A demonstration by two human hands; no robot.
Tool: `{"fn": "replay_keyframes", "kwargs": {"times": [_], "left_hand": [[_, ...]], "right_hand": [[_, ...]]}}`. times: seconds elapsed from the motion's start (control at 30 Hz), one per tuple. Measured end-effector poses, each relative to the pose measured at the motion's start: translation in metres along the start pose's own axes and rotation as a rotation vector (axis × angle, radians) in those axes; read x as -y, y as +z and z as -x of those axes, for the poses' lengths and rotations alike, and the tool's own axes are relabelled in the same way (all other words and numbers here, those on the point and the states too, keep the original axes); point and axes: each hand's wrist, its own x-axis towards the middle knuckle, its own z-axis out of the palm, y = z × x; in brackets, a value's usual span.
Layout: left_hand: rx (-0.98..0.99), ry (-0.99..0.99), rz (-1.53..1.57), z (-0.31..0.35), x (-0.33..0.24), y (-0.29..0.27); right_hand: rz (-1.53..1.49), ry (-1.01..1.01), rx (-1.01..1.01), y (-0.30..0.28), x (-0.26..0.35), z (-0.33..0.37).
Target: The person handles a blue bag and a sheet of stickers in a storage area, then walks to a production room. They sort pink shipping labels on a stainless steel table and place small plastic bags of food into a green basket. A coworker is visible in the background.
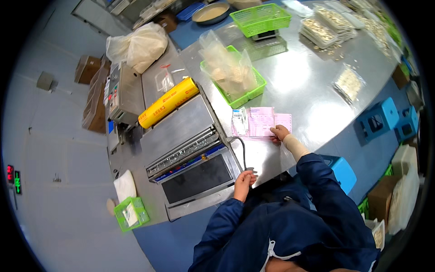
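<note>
My right hand (280,133) pinches the right edge of the pink paper slips (262,122), which lie on the steel table. A small white printed label (239,121) rests over their left end. My left hand (244,183) is at the table's near edge beside the film wrapping machine (195,179), its fingers curled. A black cable (244,152) runs down from the machine's corner to these fingers; whether they grip it or something else I cannot make out. A yellow roll of film (167,103) lies across the back of the machine.
Beyond the slips stands a green basket (258,90) with clear bags. Another green basket (260,20) sits on a scale. Trays of pale slices (319,31) and a filled bag (349,84) lie to the right. Blue stools (380,118) stand past the table edge.
</note>
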Motion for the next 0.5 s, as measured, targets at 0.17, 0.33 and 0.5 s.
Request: {"fn": "replay_keyframes", "kwargs": {"times": [0.17,0.33,0.5], "left_hand": [[-0.145,-0.022,0.075,-0.031,-0.003,0.041],[-0.270,0.078,0.007,-0.079,-0.003,0.062],[-0.471,0.360,-0.520,-0.165,-0.011,0.056]], "right_hand": [[-0.239,-0.054,0.238,-0.015,0.051,-0.007],[-0.234,-0.034,0.131,-0.115,0.066,0.013],[0.006,0.016,-0.005,-0.198,0.011,0.000]]}}
